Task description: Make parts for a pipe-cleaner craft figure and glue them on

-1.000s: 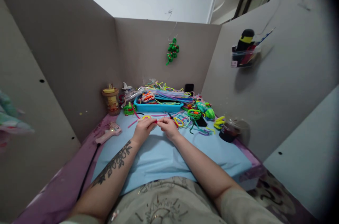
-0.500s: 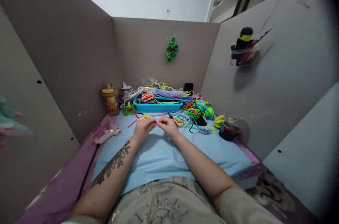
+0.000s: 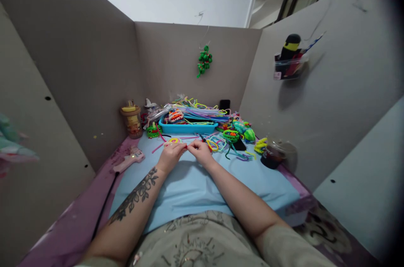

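Note:
My left hand (image 3: 171, 155) and my right hand (image 3: 200, 152) meet fingertip to fingertip over the blue cloth (image 3: 195, 182). Both are closed in a pinch around a small red piece (image 3: 186, 147), which looks like a bit of pipe cleaner; the fingers cover most of it. Just beyond the left hand lies a yellow and pink loop (image 3: 173, 140). Close to the right hand are a yellow-orange loop (image 3: 213, 145) and dark-tipped pliers or scissors (image 3: 203, 137), partly hidden by the fingers. Loose pipe cleaners (image 3: 222, 140) lie scattered to the right.
A blue tray (image 3: 189, 128) heaped with pipe cleaners stands at the back. Fuzzy green figures (image 3: 231, 135) sit right of it. A pink glue gun (image 3: 129, 161) with a black cord lies left, near a lidded jar (image 3: 132, 123). A dark cup (image 3: 272, 156) stands right. Grey panels (image 3: 176, 60) enclose the table.
Both hands stay almost in place, still pinching together. The left fingers have shifted slightly, and less of the red piece shows between the fingertips.

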### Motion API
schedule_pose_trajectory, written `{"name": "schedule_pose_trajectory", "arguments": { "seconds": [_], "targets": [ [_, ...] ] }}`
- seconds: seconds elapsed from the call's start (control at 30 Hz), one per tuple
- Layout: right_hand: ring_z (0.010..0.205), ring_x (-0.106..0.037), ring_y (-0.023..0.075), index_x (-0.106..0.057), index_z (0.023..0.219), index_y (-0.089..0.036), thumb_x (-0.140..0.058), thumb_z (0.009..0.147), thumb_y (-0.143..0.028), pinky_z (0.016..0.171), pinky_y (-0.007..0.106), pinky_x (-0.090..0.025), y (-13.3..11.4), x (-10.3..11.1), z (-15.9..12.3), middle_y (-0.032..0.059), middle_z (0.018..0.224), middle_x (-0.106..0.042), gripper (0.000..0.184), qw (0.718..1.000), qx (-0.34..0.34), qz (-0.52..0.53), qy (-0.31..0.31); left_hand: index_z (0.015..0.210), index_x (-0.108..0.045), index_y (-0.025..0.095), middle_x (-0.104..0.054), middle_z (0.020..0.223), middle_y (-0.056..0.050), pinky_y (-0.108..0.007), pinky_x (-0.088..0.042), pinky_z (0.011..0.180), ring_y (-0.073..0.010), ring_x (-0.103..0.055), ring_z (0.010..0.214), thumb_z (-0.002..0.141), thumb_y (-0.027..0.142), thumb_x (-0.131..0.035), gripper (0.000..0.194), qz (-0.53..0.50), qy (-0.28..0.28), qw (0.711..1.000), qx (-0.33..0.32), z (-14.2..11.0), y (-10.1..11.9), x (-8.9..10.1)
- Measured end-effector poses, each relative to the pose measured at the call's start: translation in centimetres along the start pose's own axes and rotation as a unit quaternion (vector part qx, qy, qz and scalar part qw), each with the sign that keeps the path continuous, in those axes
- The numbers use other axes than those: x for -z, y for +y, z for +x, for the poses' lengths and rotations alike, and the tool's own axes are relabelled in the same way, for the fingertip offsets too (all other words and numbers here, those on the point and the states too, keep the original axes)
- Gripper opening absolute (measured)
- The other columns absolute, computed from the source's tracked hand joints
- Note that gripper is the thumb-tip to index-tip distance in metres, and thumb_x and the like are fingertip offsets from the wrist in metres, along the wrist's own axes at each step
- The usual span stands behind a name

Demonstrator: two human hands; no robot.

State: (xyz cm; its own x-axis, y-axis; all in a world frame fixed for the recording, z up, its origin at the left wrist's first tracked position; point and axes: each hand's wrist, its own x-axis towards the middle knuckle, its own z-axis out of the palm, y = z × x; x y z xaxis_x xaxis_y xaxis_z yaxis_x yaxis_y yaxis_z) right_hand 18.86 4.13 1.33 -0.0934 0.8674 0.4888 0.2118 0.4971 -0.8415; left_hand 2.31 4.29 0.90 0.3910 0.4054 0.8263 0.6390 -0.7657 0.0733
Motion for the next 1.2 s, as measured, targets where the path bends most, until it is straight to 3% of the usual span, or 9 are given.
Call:
{"name": "schedule_pose_trajectory", "arguments": {
  "seconds": [0.3,0.5,0.93,1.2],
  "targets": [
    [0.066,-0.053,0.0143,-0.062,0.065,-0.018,-0.056,0.08,-0.031,0.062,0.026,-0.042,0.01,0.59,-0.07,0.0021,0.067,-0.06,0.02,0.992,0.109,-0.062,-0.006,0.099,-0.065,0.02,-0.07,0.088,-0.006,-0.031,-0.048,0.077,-0.0166,-0.065,0.083,0.089,0.026,-0.05,0.019,-0.036,-0.013,0.999,0.009,0.26,0.42,0.49],
    [0.066,-0.054,0.0142,-0.064,0.067,-0.018,-0.057,0.08,-0.03,0.061,0.026,-0.043,-0.08,0.83,-0.06,0.0022,0.067,-0.06,0.019,0.989,0.128,-0.072,-0.014,0.1,-0.065,0.02,-0.07,0.089,-0.006,-0.03,-0.049,0.078,-0.016,-0.064,0.084,0.089,0.025,-0.048,0.021,-0.05,-0.02,0.999,0.01,0.33,0.47,0.55],
    [0.06,-0.053,0.013,-0.064,0.065,-0.016,-0.063,0.07,-0.034,0.06,0.026,-0.042,-0.01,0.89,0.18,0.0007,0.062,-0.061,0.019,0.999,-0.026,0.037,-0.025,0.106,-0.063,0.02,-0.069,0.094,-0.008,-0.03,-0.05,0.076,-0.0163,-0.064,0.084,0.09,0.023,-0.047,0.023,-0.035,-0.026,0.999,-0.015,0.14,0.43,0.44],
    [0.054,-0.048,0.0109,-0.061,0.063,-0.015,-0.059,0.068,-0.031,0.054,0.023,-0.038,0.2,0.56,0.17,-0.0014,0.057,-0.057,0.017,0.998,-0.047,0.025,-0.025,0.108,-0.061,0.018,-0.068,0.096,-0.009,-0.031,-0.05,0.075,-0.0179,-0.063,0.086,0.089,0.019,-0.048,0.023,-0.009,-0.023,0.999,-0.045,-0.11,0.2,0.03]
  ]
}}
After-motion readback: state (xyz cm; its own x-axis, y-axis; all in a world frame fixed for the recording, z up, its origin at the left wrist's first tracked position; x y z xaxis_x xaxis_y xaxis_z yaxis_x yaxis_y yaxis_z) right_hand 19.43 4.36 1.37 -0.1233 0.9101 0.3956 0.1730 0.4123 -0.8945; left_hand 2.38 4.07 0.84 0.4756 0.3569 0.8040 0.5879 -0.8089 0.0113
